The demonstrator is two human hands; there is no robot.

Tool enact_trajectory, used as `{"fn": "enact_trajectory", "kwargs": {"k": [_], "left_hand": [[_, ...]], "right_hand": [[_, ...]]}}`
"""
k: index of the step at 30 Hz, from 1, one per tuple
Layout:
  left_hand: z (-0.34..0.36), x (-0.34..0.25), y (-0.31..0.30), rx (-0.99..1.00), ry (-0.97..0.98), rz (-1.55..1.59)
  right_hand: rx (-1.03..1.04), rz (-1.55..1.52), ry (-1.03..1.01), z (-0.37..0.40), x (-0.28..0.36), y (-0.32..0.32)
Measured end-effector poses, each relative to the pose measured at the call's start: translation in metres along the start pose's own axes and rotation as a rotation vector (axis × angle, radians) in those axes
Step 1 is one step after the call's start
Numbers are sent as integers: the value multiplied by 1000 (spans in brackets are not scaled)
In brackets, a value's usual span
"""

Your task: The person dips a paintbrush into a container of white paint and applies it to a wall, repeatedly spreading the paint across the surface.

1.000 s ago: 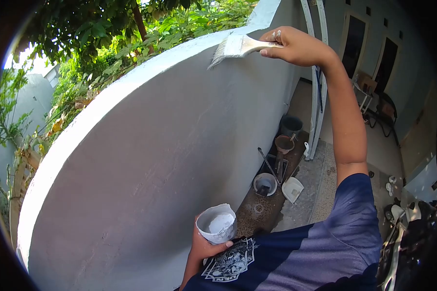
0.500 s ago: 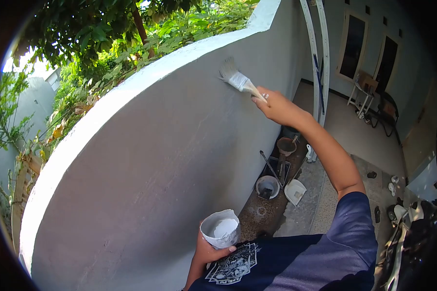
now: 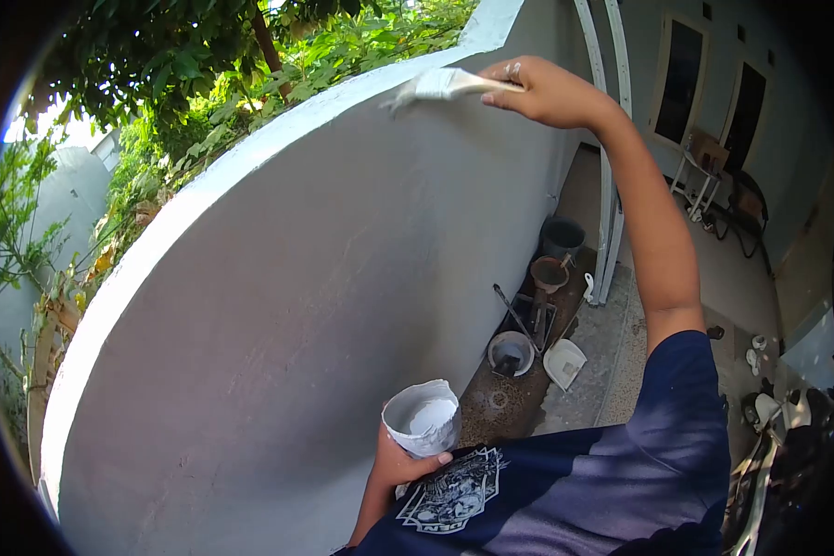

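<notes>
Paintbrush (image 3: 441, 84) juts leftward from the gripping right hand (image 3: 549, 93), left hand (image 3: 398, 463) clasping a cup (image 3: 428, 439).

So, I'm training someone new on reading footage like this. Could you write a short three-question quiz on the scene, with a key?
1. True or false: the cup in the left hand has white stuff inside it.
2. Where is the brush?
A) Inside the cup
B) Near the top of the wall
C) On the floor
3. Fill in: the right hand grips the brush by its ____.

Key:
1. True
2. B
3. Handle
</notes>
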State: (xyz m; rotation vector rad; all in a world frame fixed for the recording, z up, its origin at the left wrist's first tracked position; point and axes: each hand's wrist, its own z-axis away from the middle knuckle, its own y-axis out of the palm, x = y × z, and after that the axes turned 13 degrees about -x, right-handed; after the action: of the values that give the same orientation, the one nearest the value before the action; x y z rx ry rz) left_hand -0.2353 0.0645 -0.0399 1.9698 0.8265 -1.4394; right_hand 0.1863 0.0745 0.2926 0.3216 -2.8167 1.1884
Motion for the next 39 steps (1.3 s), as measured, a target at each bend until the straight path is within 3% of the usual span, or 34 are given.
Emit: {"fn": "enact_trajectory", "kwargs": {"k": [1,3,5,7,9,14,15,17,19,21,23,25,26,28,29,33,35,37,39], "left_hand": [[-2,4,3,-2,-6,-5],[-4,8,14,-14,-11,-3],[-9,9,22,-47,1,19],[-9,9,28,-95,5,9],[-10,10,36,-151,10,18],[-21,9,52,-167,-24,24],[-21,17,55,-183,-25,-11],[-25,20,67,-199,-11,-12],[-30,20,80,-213,11,-12],[-35,18,97,-251,18,12],[-36,21,109,-300,23,38],[-36,31,114,-251,12,-54],[-39,32,119,-268,29,-57],[-42,32,130,-281,61,-49],[-41,35,134,-291,31,-45],[-40,35,141,-320,1,-107],[-42,31,146,-356,40,-125],[-43,32,150,-382,25,-134],[-44,28,152,-411,-21,-143]], "right_hand": [[-2,-5,-4,-6,-1,-8],[-254,-84,228,-16,-3,-17],[-121,-54,120,1,4,9],[-127,-149,269,41,14,69],[52,-159,362,88,22,104],[497,-23,311,192,-20,176],[504,-30,308,194,-31,176],[781,37,105,180,-60,175],[711,-25,151,133,-52,141],[429,-190,145,85,-54,98],[41,-279,-5,60,-57,62],[-257,-473,211,48,-48,39],[-258,-482,187,45,-47,34],[-529,-547,361,57,-44,31],[-521,-558,361,69,-44,38],[-102,-810,570,142,-43,122],[-140,-951,523,202,-43,203],[350,-1069,873,255,-41,230],[593,-1111,1089,297,-50,266]]}}
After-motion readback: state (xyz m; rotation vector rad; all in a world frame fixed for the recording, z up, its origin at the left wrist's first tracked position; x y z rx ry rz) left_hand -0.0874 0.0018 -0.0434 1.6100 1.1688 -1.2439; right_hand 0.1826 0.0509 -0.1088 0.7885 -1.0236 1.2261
